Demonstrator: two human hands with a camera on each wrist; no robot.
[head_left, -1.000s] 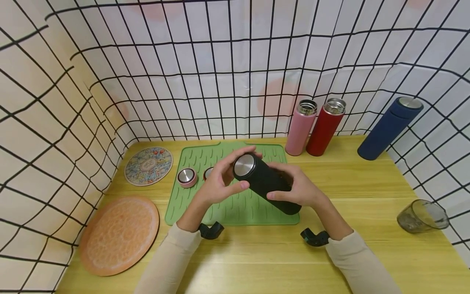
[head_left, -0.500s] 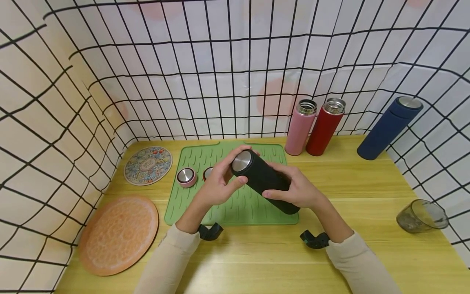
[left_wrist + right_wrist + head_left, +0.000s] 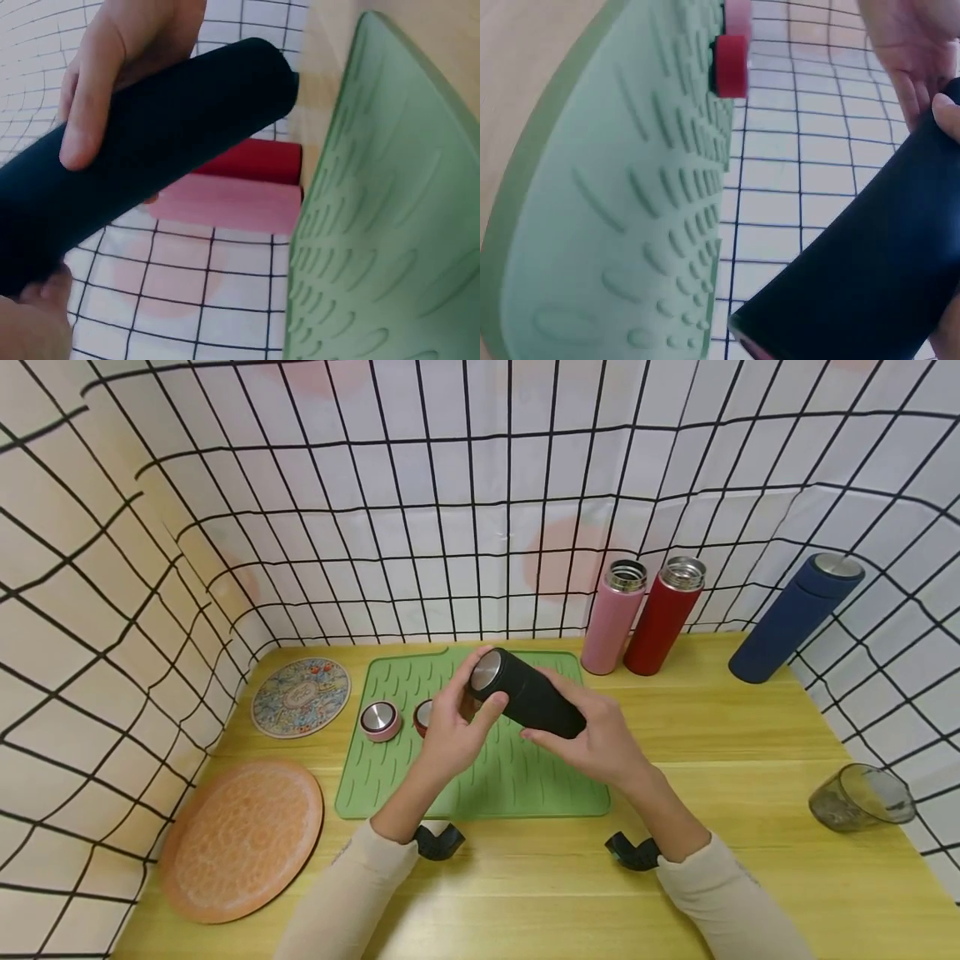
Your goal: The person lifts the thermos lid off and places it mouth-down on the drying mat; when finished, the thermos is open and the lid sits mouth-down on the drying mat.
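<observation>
A black thermos (image 3: 542, 697) with a steel-topped lid is held tilted over the green drying mat (image 3: 517, 789), lid end up and to the left. My left hand (image 3: 456, 731) grips it round the lid end, thumb along the near side. Lower on the body, my right hand (image 3: 600, 739) holds it with the thumb in front and fingers behind. In the left wrist view the thermos (image 3: 165, 127) slants across, its base end free above the mat. On the mat lie a pink lid (image 3: 380, 722) and a red lid (image 3: 422, 717), the latter partly hidden by my left hand.
Behind the mat, to the right, stand an uncapped pink bottle (image 3: 613, 622) and an uncapped red bottle (image 3: 664, 620). Further right are a capped blue bottle (image 3: 795, 618) and a glass (image 3: 862, 797). A patterned coaster (image 3: 300, 697) and an orange round placemat (image 3: 242, 839) lie left.
Both hands have carried the black thermos up and away toward the back of the mat. Its base end has swung up, so it looks shorter in the head view.
</observation>
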